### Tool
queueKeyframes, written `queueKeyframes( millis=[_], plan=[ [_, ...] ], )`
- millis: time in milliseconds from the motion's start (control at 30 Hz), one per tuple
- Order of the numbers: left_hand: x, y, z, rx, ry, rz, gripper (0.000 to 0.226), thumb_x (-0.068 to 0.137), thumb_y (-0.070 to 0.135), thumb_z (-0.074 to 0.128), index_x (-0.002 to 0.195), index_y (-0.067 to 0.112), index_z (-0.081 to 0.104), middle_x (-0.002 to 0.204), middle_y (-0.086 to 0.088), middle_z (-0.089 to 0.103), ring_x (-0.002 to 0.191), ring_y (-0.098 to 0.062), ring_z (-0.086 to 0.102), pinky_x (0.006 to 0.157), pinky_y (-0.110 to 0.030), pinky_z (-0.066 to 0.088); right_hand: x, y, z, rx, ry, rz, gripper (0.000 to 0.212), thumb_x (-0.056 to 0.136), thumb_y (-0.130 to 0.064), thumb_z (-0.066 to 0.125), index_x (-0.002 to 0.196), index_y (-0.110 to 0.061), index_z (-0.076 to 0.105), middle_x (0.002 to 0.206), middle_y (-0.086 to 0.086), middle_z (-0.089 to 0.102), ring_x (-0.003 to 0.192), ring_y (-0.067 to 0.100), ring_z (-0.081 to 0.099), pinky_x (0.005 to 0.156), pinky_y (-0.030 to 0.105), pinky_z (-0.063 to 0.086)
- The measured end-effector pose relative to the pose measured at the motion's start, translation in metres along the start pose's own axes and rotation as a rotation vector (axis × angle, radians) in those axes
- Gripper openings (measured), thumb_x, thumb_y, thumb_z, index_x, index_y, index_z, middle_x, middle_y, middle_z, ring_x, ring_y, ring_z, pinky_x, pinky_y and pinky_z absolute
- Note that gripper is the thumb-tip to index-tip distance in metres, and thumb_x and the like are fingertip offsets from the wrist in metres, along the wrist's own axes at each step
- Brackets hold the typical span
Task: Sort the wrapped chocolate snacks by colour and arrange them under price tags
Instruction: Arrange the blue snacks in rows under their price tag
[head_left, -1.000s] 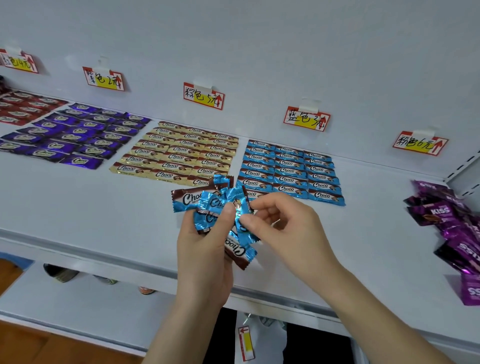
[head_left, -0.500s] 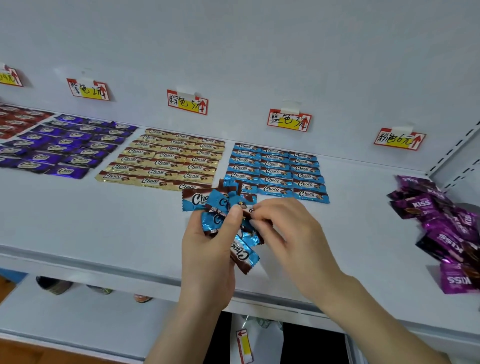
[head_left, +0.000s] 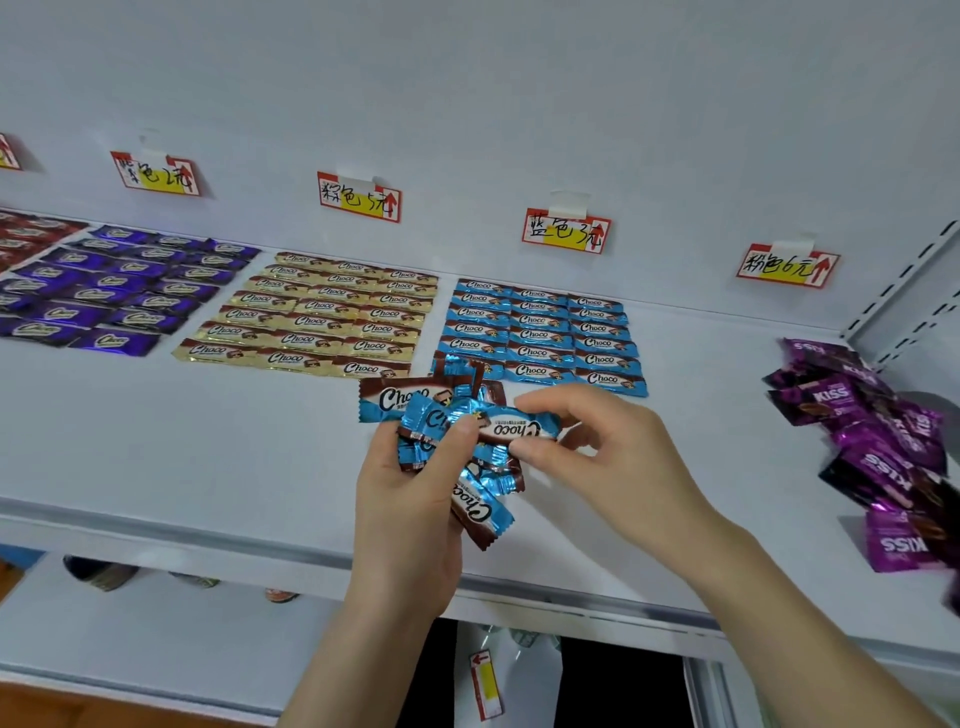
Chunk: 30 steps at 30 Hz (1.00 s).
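My left hand (head_left: 410, 499) grips a bunch of blue Choco snacks (head_left: 415, 415) above the white shelf (head_left: 208, 441). My right hand (head_left: 613, 457) pinches one blue Choco snack (head_left: 511, 428) at the top of that bunch, between thumb and fingers. Behind the hands, blue snacks (head_left: 540, 332) lie in neat rows under the blue price tag (head_left: 566, 231). Gold snacks (head_left: 317, 317) lie in rows under their price tag (head_left: 359, 197). Purple snacks (head_left: 114, 291) are laid out under another tag (head_left: 156, 174).
A loose heap of magenta KISS snacks (head_left: 883, 441) lies at the right, below a fifth price tag (head_left: 787, 266). Red snacks (head_left: 26, 234) sit at the far left. The shelf's front edge (head_left: 156, 530) runs below my hands, with a lower shelf (head_left: 156, 639) underneath.
My right hand has drawn one blue snack out of the bunch and now holds it crosswise at the top. The camera view has shifted slightly.
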<state>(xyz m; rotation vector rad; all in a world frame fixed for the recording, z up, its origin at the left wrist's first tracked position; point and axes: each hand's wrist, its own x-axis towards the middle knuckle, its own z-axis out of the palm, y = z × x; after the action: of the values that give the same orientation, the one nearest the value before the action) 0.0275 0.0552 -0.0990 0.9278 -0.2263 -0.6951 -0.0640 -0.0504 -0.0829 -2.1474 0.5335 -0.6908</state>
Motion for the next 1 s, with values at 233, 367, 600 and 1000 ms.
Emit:
queueKeyframes(
  millis=[233,367,600,1000],
  plan=[
    [0.002,-0.005,0.001,0.013,0.012,-0.009,0.032,0.065,0.015,0.065,0.096,0.011,0.057,0.078,-0.002,0.073,0.069,-0.016,0.071,0.056,-0.027,0.058,0.002,0.007,-0.005,0.357,-0.114,0.405,0.015,0.071,-0.021,0.075,0.084,-0.022,0.067,0.063,-0.012,0.066,0.057,-0.003,0.057,0.05,0.015,0.046],
    [0.003,-0.006,-0.001,0.013,0.004,-0.003,0.031,0.066,0.016,0.065,0.096,0.012,0.058,0.082,-0.003,0.074,0.072,-0.017,0.071,0.058,-0.028,0.058,0.0,0.009,0.001,0.513,-0.159,0.501,0.025,0.061,-0.024,0.077,0.083,-0.016,0.068,0.071,-0.007,0.069,0.063,0.0,0.058,0.05,0.016,0.045],
    [0.006,-0.004,-0.01,0.024,0.07,-0.014,0.027,0.069,0.017,0.066,0.096,0.016,0.058,0.08,0.002,0.074,0.071,-0.014,0.071,0.051,-0.025,0.055,0.028,0.019,-0.029,0.981,0.163,0.482,0.013,0.081,-0.003,0.055,0.091,-0.005,0.062,0.081,0.008,0.073,0.073,0.018,0.069,0.062,0.024,0.056],
    [0.007,-0.001,-0.015,0.033,0.126,-0.028,0.024,0.074,0.015,0.065,0.096,0.018,0.057,0.078,0.005,0.074,0.071,-0.013,0.072,0.05,-0.023,0.054,0.022,0.046,-0.022,-0.653,-0.111,0.12,0.027,0.088,-0.028,0.059,0.113,-0.019,0.062,0.107,-0.001,0.058,0.103,0.017,0.051,0.081,0.029,0.043]
  ],
)
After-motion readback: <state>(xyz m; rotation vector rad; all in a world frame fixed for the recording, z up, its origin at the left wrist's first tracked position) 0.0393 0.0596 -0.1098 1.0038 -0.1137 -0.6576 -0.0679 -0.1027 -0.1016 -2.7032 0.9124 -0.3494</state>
